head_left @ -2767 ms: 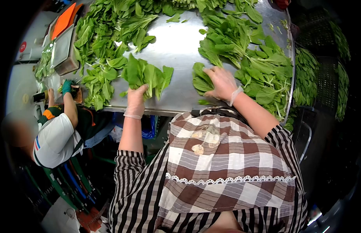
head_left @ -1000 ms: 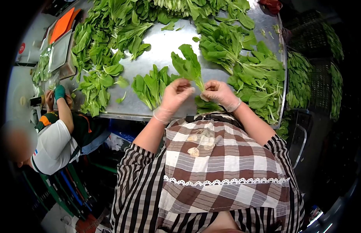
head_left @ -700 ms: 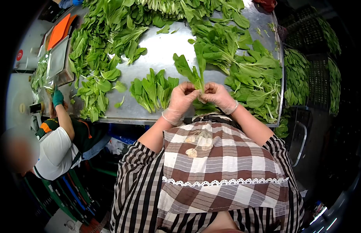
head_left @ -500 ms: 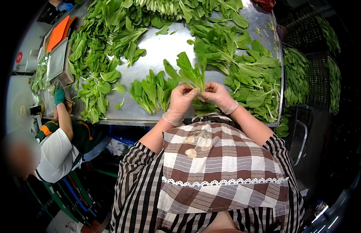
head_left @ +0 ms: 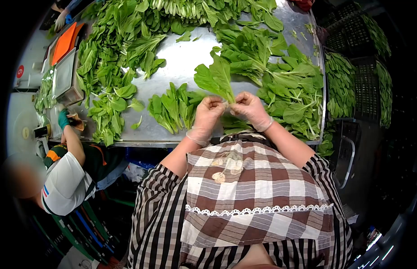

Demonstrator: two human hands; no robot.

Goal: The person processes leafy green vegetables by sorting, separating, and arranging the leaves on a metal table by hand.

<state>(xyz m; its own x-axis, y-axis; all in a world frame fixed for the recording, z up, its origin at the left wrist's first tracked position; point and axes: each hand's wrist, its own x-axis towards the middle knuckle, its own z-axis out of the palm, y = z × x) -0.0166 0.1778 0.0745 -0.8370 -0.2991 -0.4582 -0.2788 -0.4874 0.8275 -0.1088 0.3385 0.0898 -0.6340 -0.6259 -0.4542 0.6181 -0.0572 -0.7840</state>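
A small head of leafy greens (head_left: 217,80) stands tilted to the left, leaves up, above the table's front edge. My right hand (head_left: 252,110), in a clear thin glove, pinches it by the stem end. My left hand (head_left: 207,115), gloved the same way, is closed in a pinch against the stem base; its fingertips partly hide what lies between them. Just beyond my left hand, a small bunch of greens (head_left: 170,107) lies with its stems toward me. A larger pile of greens (head_left: 296,96) lies to the right of my right hand.
Greens are heaped along the left and far side of the metal table (head_left: 181,58). A co-worker (head_left: 67,179) in a green glove works at left, near a clear-lidded container (head_left: 65,76) and an orange board (head_left: 65,42). Crates of greens (head_left: 341,85) stand at right.
The held greens have turned and now lean farther left, their leaves closer together. My hands stay almost in place. At left, the co-worker's gloved hand has shifted slightly toward the table's near edge.
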